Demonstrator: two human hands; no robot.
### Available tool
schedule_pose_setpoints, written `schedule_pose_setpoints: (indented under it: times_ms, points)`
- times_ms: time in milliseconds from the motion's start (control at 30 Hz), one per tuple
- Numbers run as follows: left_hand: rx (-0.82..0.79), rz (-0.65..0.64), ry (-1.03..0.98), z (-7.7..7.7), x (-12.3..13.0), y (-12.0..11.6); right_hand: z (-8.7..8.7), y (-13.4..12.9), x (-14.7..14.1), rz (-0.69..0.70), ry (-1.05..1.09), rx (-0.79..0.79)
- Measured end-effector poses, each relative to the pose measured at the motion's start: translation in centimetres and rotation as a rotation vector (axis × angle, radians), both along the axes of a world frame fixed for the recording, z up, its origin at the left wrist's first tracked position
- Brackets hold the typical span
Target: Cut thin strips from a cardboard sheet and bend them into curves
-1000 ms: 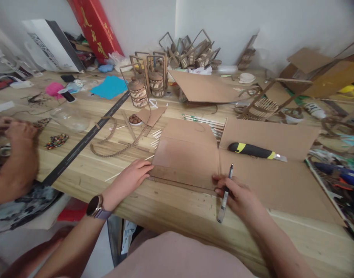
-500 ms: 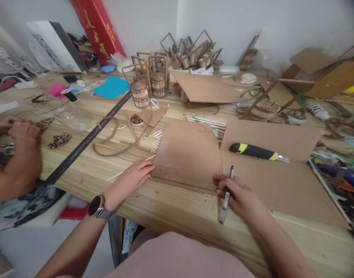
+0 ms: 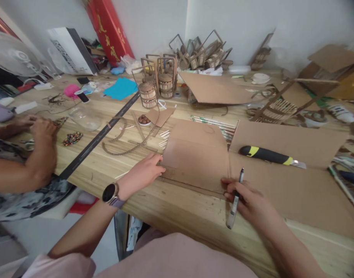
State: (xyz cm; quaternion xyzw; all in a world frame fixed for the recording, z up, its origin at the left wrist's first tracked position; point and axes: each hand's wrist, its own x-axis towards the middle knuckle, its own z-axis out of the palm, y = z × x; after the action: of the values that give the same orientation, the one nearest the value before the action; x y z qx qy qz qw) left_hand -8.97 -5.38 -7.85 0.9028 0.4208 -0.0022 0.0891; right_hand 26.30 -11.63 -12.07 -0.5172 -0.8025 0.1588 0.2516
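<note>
Over on the left, the bare left hand [image 3: 144,172], dark round watch at its wrist, has its fingers loosely bent at the left edge of a flat, creased sheet of brown cardboard [image 3: 196,162]; whether that grip pinches the sheet, I cannot tell from here. And there's the cardboard, lying on the pale wooden desk [image 3: 177,204], right between the two hands, its near edge running from one to the other, dipping closer to the body at the right. At that near right corner, the right hand [image 3: 249,199]: fingertips against the cardboard, grip closed around a slim black-and-clear pen [image 3: 233,210], long axis roughly crosswise to that edge, dark tip aimed away from the body. Farther right, beyond the pen, a black-and-yellow utility knife [image 3: 266,155], nearer the right hand, blade pointing rightward.
</note>
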Motion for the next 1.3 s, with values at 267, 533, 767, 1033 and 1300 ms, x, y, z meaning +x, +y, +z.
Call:
schedule_pose_setpoints:
  times_ms: [267,533,767,1033,1300]
  points:
    - [-0.125,-0.138,0.022,0.3,2.1,1.4,-0.2,0.1,0.0,0.001,0.006,-0.005]
    - [-0.097,-0.174,0.012,0.1,2.0,1.6,0.2,-0.1,-0.1,-0.014,0.013,-0.046]
    - [-0.103,-0.173,0.05,0.2,2.1,1.6,0.2,-0.3,-0.1,0.0,0.0,-0.017]
    - [-0.094,-0.202,0.089,0.5,2.1,2.1,0.3,-0.1,-0.2,-0.001,0.002,-0.032]
    - [-0.291,-0.369,0.138,0.9,2.5,5.4,0.3,0.0,0.3,-0.048,0.078,-0.06]
